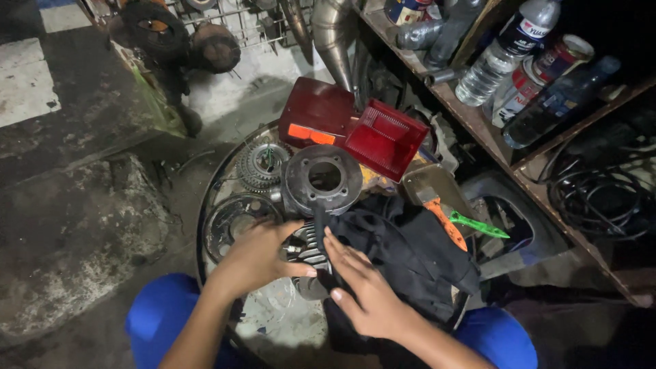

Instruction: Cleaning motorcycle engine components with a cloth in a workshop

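Right hand (372, 290) lies flat, fingers spread, on a black cloth (417, 256); left hand (263, 258) grips the finned engine cylinder (320, 188) beside it.

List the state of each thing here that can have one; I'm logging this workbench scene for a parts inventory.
Left hand: grip closed on the finned engine cylinder.
Right hand: fingers flat on the black cloth, not clenched.
Finned engine cylinder: lying with its bore facing up, bore empty.
Black cloth: crumpled, draped beside the cylinder.
Red tail-light lens: detached, tilted.
Sprocket gear: lying flat.
Clear plastic bottle: capped, leaning on the shelf.
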